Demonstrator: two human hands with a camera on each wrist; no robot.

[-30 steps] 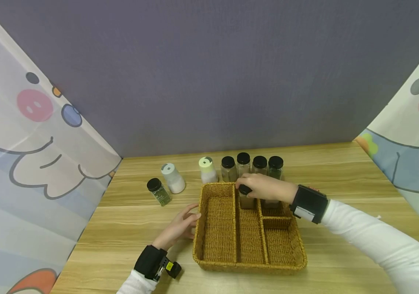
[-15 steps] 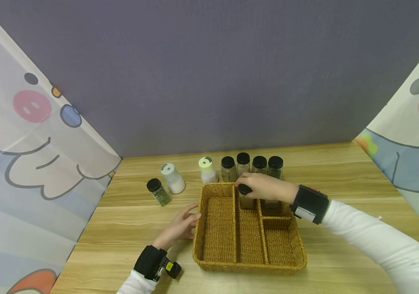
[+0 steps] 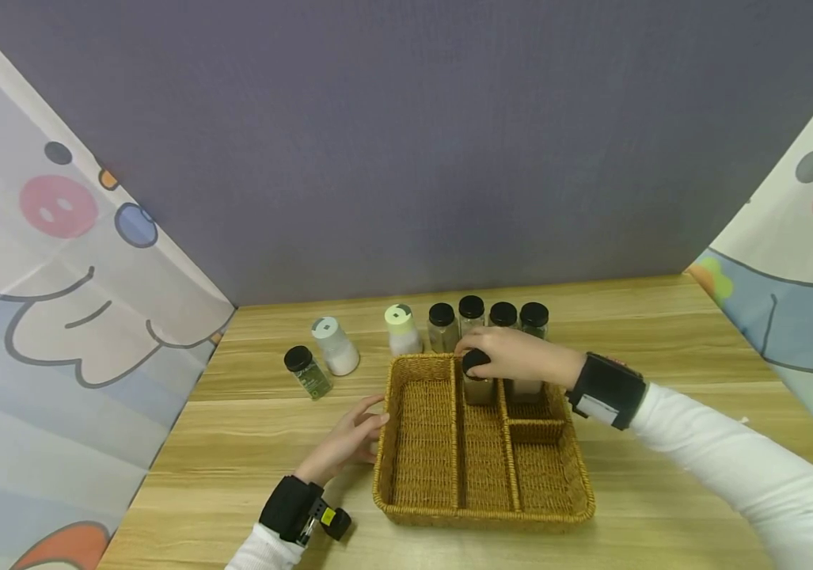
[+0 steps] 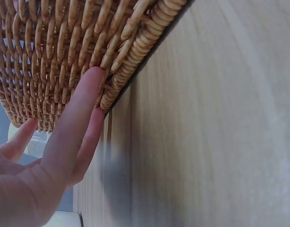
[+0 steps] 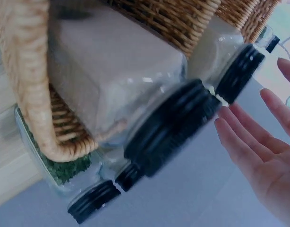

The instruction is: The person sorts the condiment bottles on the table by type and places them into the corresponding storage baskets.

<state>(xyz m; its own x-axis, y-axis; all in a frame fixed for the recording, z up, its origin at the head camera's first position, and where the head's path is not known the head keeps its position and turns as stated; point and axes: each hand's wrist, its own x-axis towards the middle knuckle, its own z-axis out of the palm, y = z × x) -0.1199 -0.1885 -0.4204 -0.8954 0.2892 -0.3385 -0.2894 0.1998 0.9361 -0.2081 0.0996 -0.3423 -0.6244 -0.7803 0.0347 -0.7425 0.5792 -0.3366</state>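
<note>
A wicker basket [image 3: 423, 443] with compartments stands on the wooden table. My left hand [image 3: 342, 447] touches its left wall; in the left wrist view extended fingers [image 4: 72, 123] lie against the weave. A black-lidded jar [image 3: 479, 389] stands upright at the back of the middle compartment. My right hand [image 3: 516, 354] is just above and beside its lid. The right wrist view shows this hand [image 5: 265, 156] with fingers loosely extended, close to the lid [image 5: 239, 73], not curled round it. Another jar [image 3: 526, 391], filled with pale contents [image 5: 116, 71], stands in the back right compartment, partly under my hand.
Several black-lidded jars [image 3: 442, 331] stand behind the basket. Beside them is a white container with a yellow top [image 3: 404, 332]. Farther left are a container with a pale blue top [image 3: 336, 347] and a green herb jar [image 3: 309, 374]. A grey panel [image 3: 449, 158] rises behind.
My right hand has lifted slightly from the lid of the middle compartment's jar, which it held before; more of the lid now shows. My left hand has not moved.
</note>
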